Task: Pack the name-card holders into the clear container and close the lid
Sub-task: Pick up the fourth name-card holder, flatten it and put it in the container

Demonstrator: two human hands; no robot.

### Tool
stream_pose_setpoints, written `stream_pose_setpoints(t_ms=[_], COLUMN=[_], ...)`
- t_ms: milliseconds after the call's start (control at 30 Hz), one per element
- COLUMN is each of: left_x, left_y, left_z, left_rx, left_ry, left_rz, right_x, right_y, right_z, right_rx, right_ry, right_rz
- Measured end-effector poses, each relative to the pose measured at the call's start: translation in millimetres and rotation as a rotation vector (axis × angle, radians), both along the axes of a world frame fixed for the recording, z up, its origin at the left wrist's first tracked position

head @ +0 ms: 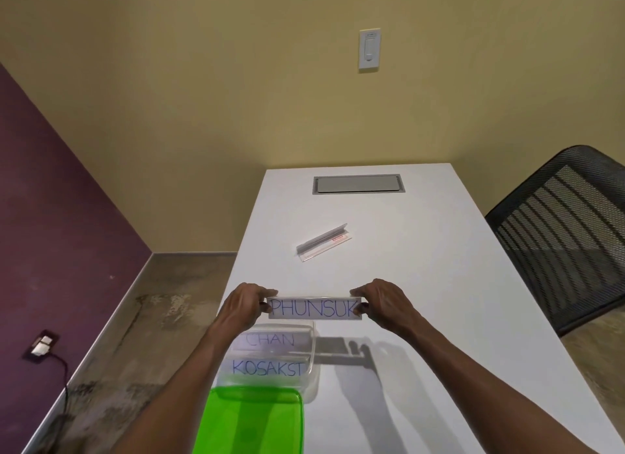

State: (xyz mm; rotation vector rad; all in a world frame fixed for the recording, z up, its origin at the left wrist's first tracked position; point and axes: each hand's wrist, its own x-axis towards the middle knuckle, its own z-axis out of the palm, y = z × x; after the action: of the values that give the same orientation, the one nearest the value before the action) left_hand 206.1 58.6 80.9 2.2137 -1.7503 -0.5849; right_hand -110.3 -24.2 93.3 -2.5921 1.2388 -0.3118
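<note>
Now both hands, left hand (245, 306) and right hand (385, 303), pinch PHUNSUK holder (315, 308) by ends, long axis crosswise, seemingly just beyond clear container (313, 355).

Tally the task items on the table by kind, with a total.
Name-card holders: 4 (PHUNSUK holder, CHAN holder, KOSAKST holder, empty holder)
Clear container: 1
Green lid: 1
Total: 6

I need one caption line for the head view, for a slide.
Both hands, left and right, hold the PHUNSUK name-card holder above the open clear container.
</note>
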Motion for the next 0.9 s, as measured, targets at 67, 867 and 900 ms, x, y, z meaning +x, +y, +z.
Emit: stream_pose_setpoints(t_ms=[67,867,900], left_x=[13,97,97], left_y=[5,36,37], left_z=[-2,-33,-35], left_rx=[0.017,0.091,0.092], left_ry=[-0.009,-0.076,-0.095], left_rz=[0.024,0.086,0.078], right_x=[14,114,115], right_y=[5,30,30], right_z=[-3,-46,-47], right_rx=[-0.015,-0.072,-0.072], right_ry=[0.007,0.183,0.207], right_rz=[0.025,0.140,0.145])
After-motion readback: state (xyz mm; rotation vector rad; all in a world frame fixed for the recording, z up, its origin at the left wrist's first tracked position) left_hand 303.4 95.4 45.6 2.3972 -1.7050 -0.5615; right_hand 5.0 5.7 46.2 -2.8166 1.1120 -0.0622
